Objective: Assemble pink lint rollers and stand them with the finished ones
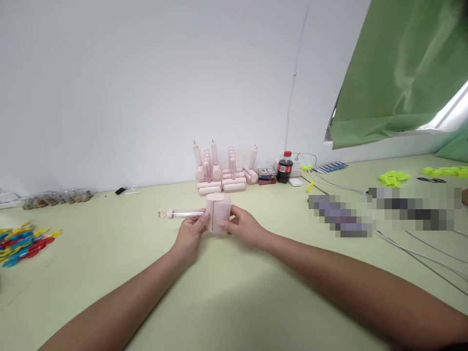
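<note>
Between both hands, a little above the table, is a pale pink rounded case point(220, 214) with a narrow seam down its side. Sticking out of it to the left is a clear tube point(185, 214) with a pink cap and a small heart-shaped loop at its tip. My left hand point(190, 233) is closed around the left side, where tube and case meet, its thumb on the case. From the right, my right hand point(245, 226) grips the case with the thumb in front and fingers behind. The fingers at the back are partly hidden.
Similar pink cases with tubes point(234, 184) stand grouped by the wall. Right of them are a cola bottle point(284, 168), cables and yellow-green pieces point(394, 178). Colourful pieces point(25, 243) lie at left, small jars point(58, 198) behind. Two items at right are blurred out.
</note>
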Available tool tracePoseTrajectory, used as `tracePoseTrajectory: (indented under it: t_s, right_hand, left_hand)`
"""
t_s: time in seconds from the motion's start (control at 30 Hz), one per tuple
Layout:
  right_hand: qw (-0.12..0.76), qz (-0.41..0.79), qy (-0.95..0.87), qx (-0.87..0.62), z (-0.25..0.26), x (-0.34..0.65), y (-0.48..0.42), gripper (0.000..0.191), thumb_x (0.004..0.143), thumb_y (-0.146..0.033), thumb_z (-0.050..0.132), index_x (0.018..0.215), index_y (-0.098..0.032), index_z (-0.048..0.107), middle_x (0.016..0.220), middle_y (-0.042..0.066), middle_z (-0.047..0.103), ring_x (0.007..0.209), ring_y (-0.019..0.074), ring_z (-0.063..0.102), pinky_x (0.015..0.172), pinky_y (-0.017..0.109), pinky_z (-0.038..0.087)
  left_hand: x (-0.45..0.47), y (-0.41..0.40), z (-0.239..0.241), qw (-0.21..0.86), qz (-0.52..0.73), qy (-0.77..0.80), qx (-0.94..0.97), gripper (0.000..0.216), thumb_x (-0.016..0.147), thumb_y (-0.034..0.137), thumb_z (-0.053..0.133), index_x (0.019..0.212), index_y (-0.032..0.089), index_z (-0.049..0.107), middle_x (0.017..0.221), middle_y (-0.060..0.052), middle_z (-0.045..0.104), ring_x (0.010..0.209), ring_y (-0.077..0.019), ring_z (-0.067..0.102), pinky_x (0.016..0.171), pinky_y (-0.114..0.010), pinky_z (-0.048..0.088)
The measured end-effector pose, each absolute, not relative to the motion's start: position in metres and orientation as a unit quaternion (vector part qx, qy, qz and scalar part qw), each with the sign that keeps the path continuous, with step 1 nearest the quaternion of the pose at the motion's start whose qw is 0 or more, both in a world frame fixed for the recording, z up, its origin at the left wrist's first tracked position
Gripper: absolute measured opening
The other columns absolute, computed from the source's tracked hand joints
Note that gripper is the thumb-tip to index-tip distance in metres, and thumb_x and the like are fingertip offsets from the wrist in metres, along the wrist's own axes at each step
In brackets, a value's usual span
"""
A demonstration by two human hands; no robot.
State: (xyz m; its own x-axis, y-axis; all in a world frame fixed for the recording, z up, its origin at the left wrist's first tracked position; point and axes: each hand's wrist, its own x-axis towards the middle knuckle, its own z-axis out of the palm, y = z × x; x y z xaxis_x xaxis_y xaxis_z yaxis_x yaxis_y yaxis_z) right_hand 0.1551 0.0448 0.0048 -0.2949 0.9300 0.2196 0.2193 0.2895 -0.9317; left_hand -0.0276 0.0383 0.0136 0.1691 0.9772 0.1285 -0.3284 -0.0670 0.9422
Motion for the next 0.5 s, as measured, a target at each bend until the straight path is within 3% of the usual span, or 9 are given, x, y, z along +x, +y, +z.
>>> tracePoseTrajectory:
  t_s: [0.1, 0.2, 0.3, 0.5]
  right_hand:
    - [0.364, 0.289, -0.739, -0.488, 0.017, 0.161, 0.061, 0.047, 0.09, -0.044, 0.053, 0.13, -0.02, 0.05, 0.12, 0.009, 0.061, 0.081, 0.0176, 0.063, 0.07, 0.031, 0.049]
    - [0.269, 0.163, -0.784, -0.536, 0.026, 0.163, 0.078, 0.053, 0.084, -0.041, 0.063, 0.131, -0.018, 0.054, 0.119, 0.013, 0.06, 0.098, 0.0264, 0.059, 0.08, 0.036, 0.045]
    - [0.216, 0.137, -0.814, -0.521, 0.026, 0.153, 0.088, 0.048, 0.078, -0.035, 0.069, 0.122, -0.016, 0.062, 0.113, 0.015, 0.061, 0.102, 0.0305, 0.057, 0.082, 0.036, 0.042]
    - [0.162, 0.11, -0.838, -0.51, 0.021, 0.121, 0.102, 0.035, 0.084, -0.032, 0.061, 0.116, -0.016, 0.062, 0.114, 0.016, 0.058, 0.099, 0.0303, 0.058, 0.077, 0.035, 0.042]
  left_hand:
    - [-0.039, 0.054, 0.016, 0.571, 0.642, 0.335, 0.387, 0.037, 0.06, 0.044, 0.084, 0.08, 0.016, 0.069, 0.074, 0.0, 0.068, 0.065, -0.012, 0.06, 0.061, -0.024, 0.048]
    - [-0.056, 0.072, 0.018, 0.548, 0.694, 0.351, 0.308, 0.036, 0.059, 0.04, 0.086, 0.076, 0.016, 0.065, 0.068, 0.003, 0.063, 0.06, -0.0101, 0.057, 0.056, -0.023, 0.048]
    - [-0.066, 0.082, 0.016, 0.542, 0.711, 0.362, 0.264, 0.03, 0.064, 0.034, 0.083, 0.079, 0.016, 0.064, 0.074, 0.002, 0.065, 0.065, -0.0122, 0.061, 0.06, -0.026, 0.052]
    - [-0.061, 0.076, 0.014, 0.565, 0.684, 0.355, 0.294, 0.04, 0.059, 0.039, 0.086, 0.084, 0.015, 0.065, 0.078, 0.001, 0.067, 0.069, -0.013, 0.062, 0.061, -0.025, 0.051]
